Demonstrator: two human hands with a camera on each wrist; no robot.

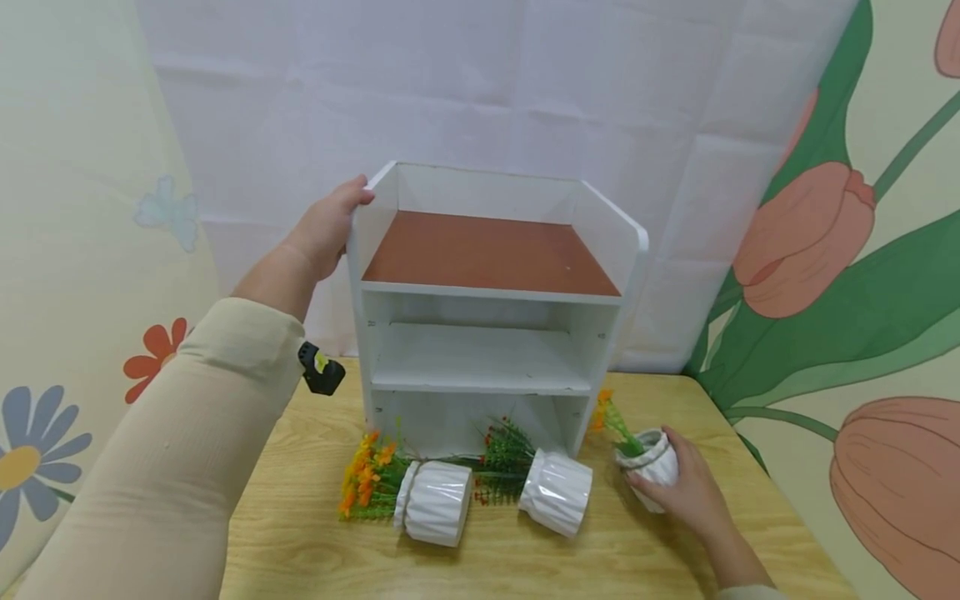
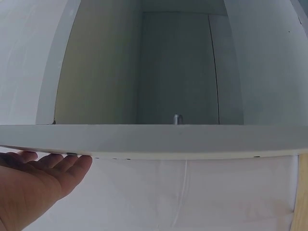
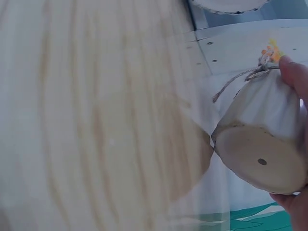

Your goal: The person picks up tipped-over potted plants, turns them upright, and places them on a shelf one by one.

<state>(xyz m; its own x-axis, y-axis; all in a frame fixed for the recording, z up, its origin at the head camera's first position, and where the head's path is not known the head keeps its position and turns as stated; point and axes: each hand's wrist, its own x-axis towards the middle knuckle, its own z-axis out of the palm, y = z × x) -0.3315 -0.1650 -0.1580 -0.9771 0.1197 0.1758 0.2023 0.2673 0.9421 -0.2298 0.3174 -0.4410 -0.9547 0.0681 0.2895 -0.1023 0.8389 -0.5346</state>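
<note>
A white shelf unit (image 1: 480, 387) with a brown top board stands on the table. My left hand (image 1: 330, 225) grips the upper edge of its left side panel; in the left wrist view, the fingers (image 2: 72, 171) lie against the panel and the thumb is hidden. My right hand (image 1: 693, 483) holds a small white ribbed flowerpot (image 1: 660, 467) with orange flowers, tilted to the left. The right wrist view shows this pot's base (image 3: 262, 159) with a hole, and twine round its neck. Two more white pots, one with orange flowers (image 1: 367, 479) and one with red-dotted greenery (image 1: 506, 450), lie tipped over before the shelf.
The wooden table (image 1: 315, 550) carries everything. A white cloth (image 1: 450, 83) hangs behind the shelf. Walls painted with flowers rise at left and right. A black clip-like device (image 1: 322, 369) sits at my left cuff.
</note>
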